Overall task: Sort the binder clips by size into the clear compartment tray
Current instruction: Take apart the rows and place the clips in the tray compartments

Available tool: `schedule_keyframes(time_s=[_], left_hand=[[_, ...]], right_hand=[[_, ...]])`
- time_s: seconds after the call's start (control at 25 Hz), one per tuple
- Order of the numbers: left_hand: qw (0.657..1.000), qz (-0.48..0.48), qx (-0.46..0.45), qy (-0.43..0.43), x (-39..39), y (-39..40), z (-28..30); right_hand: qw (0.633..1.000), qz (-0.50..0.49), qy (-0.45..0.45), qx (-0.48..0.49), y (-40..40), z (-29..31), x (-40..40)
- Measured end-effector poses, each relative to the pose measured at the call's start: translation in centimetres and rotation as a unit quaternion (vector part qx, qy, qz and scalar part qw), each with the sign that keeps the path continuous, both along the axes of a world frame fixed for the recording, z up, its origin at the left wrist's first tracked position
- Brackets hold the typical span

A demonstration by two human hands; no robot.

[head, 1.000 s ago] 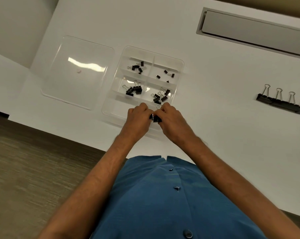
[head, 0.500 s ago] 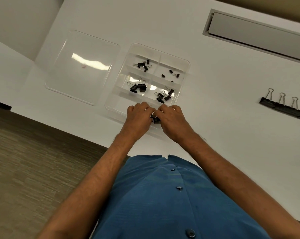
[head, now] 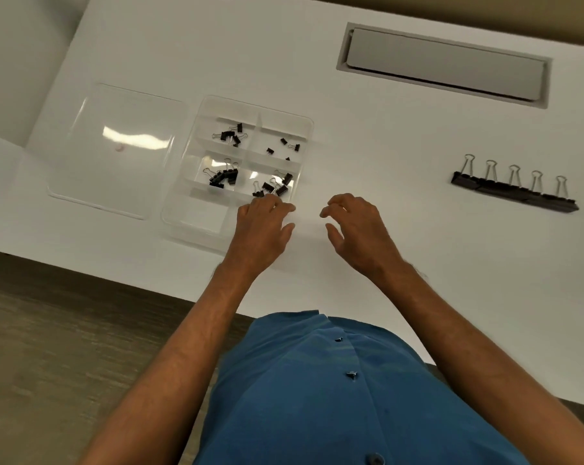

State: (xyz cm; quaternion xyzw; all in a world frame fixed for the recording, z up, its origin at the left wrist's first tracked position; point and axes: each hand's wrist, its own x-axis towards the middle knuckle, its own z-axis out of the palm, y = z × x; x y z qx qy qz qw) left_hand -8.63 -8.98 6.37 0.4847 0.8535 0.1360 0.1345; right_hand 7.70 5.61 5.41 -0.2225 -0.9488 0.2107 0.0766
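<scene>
Clear compartment tray (head: 304,129), centre-left of frame, held small black binder clips (head: 223,177) in four compartments. Left hand (head: 262,226) rested over its lower-right corner, grip unclear. Right hand (head: 357,229), beside it, fingers spread, empty. Five large clips (head: 515,191) at right.

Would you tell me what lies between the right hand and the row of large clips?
Only bare white table, seen in the head view, separates the right hand from the large clips.

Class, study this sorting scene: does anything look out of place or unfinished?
Yes. Five large binder clips sit in a row on the table, well right of the clear compartment tray, while smaller clips are already inside it. The tray's lid lies off, beside it. Nothing looks spilled or damaged.
</scene>
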Motion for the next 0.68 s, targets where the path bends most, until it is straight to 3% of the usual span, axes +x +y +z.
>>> schedule_keyframes(time_s=[0.68], left_hand=[[0.985, -0.16, 0.061, -0.03, 16.4, 21.2, -0.3]], right_hand=[[0.974, -0.221, -0.016, -0.039, 17.6, -1.8, 24.7]])
